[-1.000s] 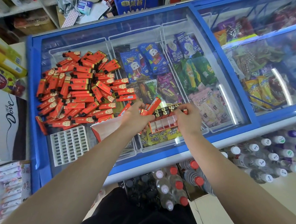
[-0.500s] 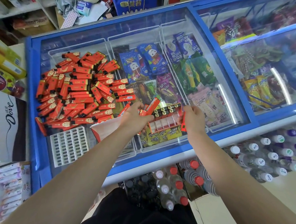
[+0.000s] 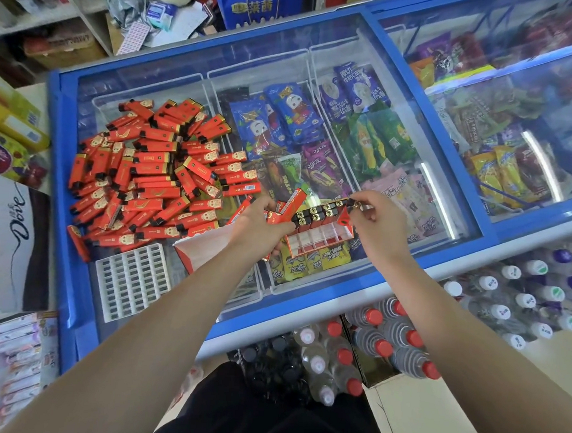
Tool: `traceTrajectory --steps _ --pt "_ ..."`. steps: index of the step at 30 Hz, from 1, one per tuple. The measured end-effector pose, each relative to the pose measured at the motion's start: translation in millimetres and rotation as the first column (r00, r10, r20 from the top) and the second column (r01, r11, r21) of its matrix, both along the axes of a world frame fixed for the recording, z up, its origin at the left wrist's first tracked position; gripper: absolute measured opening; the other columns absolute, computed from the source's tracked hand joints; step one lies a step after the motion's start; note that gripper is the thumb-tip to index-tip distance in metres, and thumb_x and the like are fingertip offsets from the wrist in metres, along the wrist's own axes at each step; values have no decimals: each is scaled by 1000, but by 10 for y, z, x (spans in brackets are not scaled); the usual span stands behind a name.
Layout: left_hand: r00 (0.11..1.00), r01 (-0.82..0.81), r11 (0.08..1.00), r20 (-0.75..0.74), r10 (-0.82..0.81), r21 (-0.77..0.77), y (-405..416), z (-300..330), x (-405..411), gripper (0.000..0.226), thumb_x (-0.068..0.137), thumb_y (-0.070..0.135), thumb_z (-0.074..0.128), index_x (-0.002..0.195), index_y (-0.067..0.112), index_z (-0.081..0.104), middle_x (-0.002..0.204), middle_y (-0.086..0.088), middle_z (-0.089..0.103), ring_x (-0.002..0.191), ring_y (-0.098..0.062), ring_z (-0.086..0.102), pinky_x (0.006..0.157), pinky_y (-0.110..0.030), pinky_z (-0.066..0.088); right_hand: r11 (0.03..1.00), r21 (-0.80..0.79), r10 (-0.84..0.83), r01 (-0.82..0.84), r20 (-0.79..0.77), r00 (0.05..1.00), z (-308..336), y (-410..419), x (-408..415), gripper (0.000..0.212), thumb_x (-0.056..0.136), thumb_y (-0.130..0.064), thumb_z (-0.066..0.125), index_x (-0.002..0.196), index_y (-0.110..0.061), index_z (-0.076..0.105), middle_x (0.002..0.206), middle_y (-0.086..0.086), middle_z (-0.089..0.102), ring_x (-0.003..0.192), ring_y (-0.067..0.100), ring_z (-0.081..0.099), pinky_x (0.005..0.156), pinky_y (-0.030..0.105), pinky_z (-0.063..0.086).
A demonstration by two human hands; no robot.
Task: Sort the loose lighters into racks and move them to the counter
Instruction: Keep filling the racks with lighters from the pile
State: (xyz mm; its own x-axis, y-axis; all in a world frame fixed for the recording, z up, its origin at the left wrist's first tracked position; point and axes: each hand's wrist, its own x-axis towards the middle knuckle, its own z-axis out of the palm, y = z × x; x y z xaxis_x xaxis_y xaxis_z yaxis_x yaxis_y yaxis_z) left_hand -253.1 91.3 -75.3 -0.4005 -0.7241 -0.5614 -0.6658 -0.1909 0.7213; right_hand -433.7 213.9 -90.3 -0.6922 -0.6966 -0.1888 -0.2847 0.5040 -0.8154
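Red plastic rack (image 3: pixel 317 236) looks light and stiff; our left hand (image 3: pixel 260 228) grips spare lighters (image 3: pixel 290 205), right hand (image 3: pixel 373 221) pinches one at three o'clock

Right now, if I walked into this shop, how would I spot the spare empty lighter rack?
Find the blue-framed chest freezer with the sliding glass lid. On its left end lies a heap of red lighters; the white rack lies flat on the glass just in front of that heap, nearest the person. Unlike the red rack between the hands, it is white, untouched, and every slot is empty.
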Motion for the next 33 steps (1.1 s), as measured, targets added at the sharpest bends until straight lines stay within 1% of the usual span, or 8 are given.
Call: traceTrajectory --steps 5,8,10,14,20,26,31,33 --pt "1000 -10 1000 -6 10 12 -4 2 4 32 93 22 76 115 22 54 68 -5 67 43 -9 56 44 -20 45 998 42 48 -44 -93 995 10 -1 16 13 96 -12 63 108 -19 64 93 -5 70 76 3 65 69 21 50" --pt "1000 -8 1000 -5 8 9 -12 1 9 31 93 23 76 115 23 53 68 -6 67 44 -11 56 44 -21 46 997 52 62 -53 -190 980 4 3 3 18 96 -9 60 113 -16 60 86 1 66 73 19 65 70 40 57" --pt "1000 -7 1000 -3 7 8 -16 0 9 31 93 23 76 115 23 53 67 -6 67 44 -11 56 45 -22 47 997 52 64 -54 -220 973 -2 2 -9 20 96 -6 59 113 -16 63 92 3 65 74 22 64 74 47 58" --pt "1000 -2 1000 -4 2 10 -18 4 10 31 93 24 76 115 25 54 68 -5 67 45 -11 57 45 -21 46 999 48 9 1 -220 976 -35 -20 -1 10 96 -10 64 106 -13 65 99 6 63 81 22 63 79 44 57" --pt "1000 5 1000 -6 -5 -5 -24 8 21 31 93 22 76 115 22 53 67 -6 67 44 -12 56 43 -20 44 999 35 -17 23 -149 989 -37 -60 69 14 93 -15 69 102 -12 60 105 6 61 87 23 68 78 39 58" --pt "1000 8 1000 -9 -8 -6 -27 18 19 31 93 22 76 114 22 54 67 -5 66 43 -10 56 43 -20 45 998 60 -22 23 -23 1000 -91 -88 68 12 94 -14 67 105 -15 59 104 2 65 90 11 66 68 16 47" --pt "1000 4 1000 -17 -4 -5 -37 14 33 30 93 21 76 114 20 55 67 -6 66 42 -9 56 43 -20 46 988 25 -153 151 196 969 -147 -88 41 16 95 -11 66 107 -17 57 98 0 65 77 14 67 62 19 56" --pt "1000 5 1000 -15 -5 -7 -38 10 30 30 93 21 76 114 20 54 66 -6 66 42 -10 55 42 -20 45 973 73 -232 220 307 923 -161 -104 2 18 94 -12 69 109 -10 60 93 4 68 73 17 65 67 27 58"
